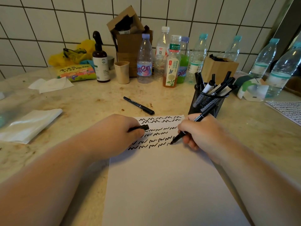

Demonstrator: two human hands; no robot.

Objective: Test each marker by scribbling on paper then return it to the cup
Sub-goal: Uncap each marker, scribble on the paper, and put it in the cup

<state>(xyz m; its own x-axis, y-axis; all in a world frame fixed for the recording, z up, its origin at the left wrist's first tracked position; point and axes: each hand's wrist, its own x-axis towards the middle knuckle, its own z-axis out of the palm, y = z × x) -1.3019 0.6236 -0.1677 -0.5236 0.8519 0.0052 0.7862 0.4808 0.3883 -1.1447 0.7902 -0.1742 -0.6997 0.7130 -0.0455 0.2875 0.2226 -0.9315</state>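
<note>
A white sheet of paper lies on the counter with several rows of black scribbles across its top. My right hand grips a black marker like a pen, and its tip touches the paper at the right end of the lowest scribble row. My left hand rests on the sheet's upper left corner and pinches a black marker cap. A black mesh cup with several markers stands just behind my right hand. Another capped black marker lies loose on the counter beyond the paper.
Plastic bottles and a spray bottle line the tiled wall beside a beige paper cup and cardboard boxes. Folded plastic and tissues lie at the left. A second scribbled sheet lies at the right edge.
</note>
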